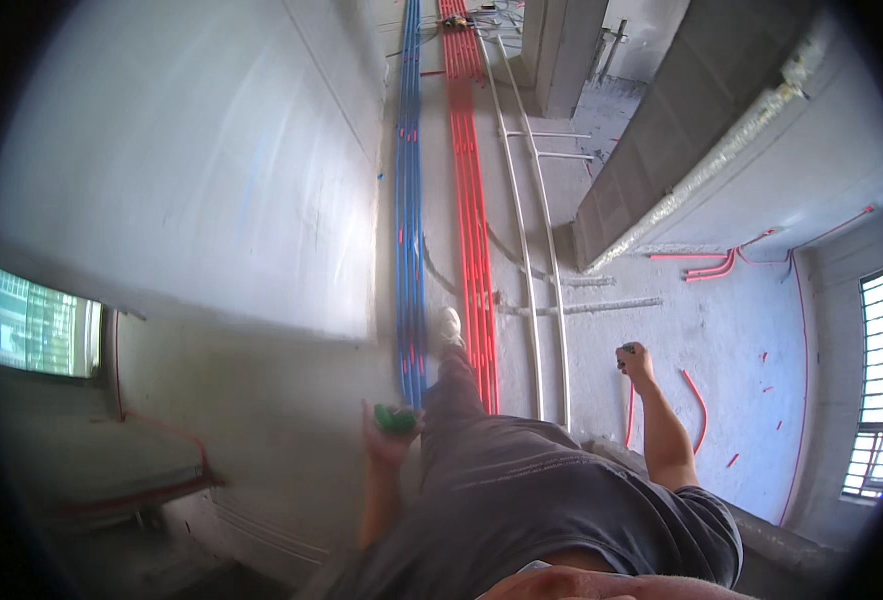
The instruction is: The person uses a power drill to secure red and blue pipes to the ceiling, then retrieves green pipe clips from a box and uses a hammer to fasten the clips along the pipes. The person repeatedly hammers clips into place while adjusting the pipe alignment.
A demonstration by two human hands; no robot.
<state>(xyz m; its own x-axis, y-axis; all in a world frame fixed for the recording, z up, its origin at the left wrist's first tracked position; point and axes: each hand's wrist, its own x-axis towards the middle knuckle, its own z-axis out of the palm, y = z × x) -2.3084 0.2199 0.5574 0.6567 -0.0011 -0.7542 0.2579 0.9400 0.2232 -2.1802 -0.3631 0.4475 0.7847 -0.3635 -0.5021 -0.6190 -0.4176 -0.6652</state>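
Observation:
My left hand (386, 447) is by the wall on the left, slightly blurred, with its fingers around a bright green object (395, 418). The kind of that object cannot be made out. Out to the right, my right hand (638, 362) is closed on a small dark object (626, 351), mostly hidden by the fingers. Just below this hand a short red pipe (630, 418) shows; whether it touches the hand I cannot tell. A curved red pipe (700, 405) lies on the floor beside it.
Blue pipes (409, 220), red pipes (470, 230) and two white pipes (525, 230) run lengthwise along the floor. My shoe (450, 326) is between the blue and red ones. A partition wall (702, 130) stands right. Cut grooves (592, 306) and red offcuts (733, 461) mark the floor.

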